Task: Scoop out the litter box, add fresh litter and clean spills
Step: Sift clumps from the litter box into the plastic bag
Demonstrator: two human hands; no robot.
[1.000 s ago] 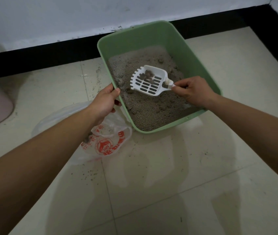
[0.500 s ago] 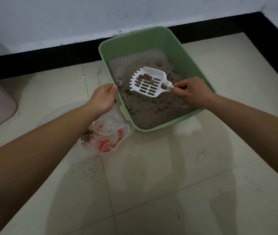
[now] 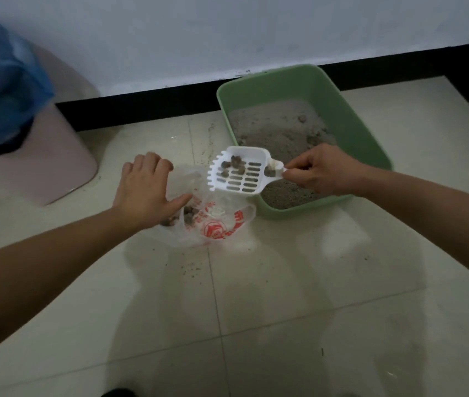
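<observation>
Pinching the handle between thumb and curled fingers, my right hand (image 3: 325, 173) holds the white scoop (image 3: 241, 174) in the air. Several dark clumps (image 3: 234, 164) sit on its slotted bed. From my feed, the scoop hangs past the near left corner of the green litter box (image 3: 350, 116), with its toothed edge out over the plastic bag (image 3: 216, 224).

My left hand (image 3: 144, 193) lies on the far left side of that bag, thumb stretched out and fingertips bent down at the rim. I cannot tell whether they actually have hold of the plastic. The bag is clear with red print. It lies on the floor tiles (image 3: 256, 296) just beside the box and has a few lumps (image 3: 188, 212) inside, near my thumb.

Grey litter (image 3: 279, 133) fills the bottom of the box. Spilled grains (image 3: 193, 269) dot the tiles in front of the bag. At far left stands a pink bin (image 3: 55, 156) with a blue liner (image 3: 1, 90).
</observation>
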